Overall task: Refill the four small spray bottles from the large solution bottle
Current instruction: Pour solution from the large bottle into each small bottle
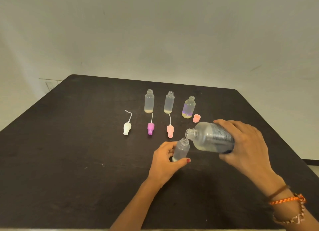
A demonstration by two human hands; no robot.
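On the dark table (69,144), your right hand (245,144) wraps its fingers round the large solution bottle (212,137), tipped nearly level, long axis running right to left, open neck pointing left just above the small mouth below. Your left hand (164,160) grips the held spray bottle (181,149), near upright, mouth leaning toward the large neck. Three uncapped spray bottles (149,101) stand behind in a row, each with only a trace at the base. Three pump heads (150,128) and a pink cap (196,118) lie beside them. Judged so, filling has barely begun; all four remain.
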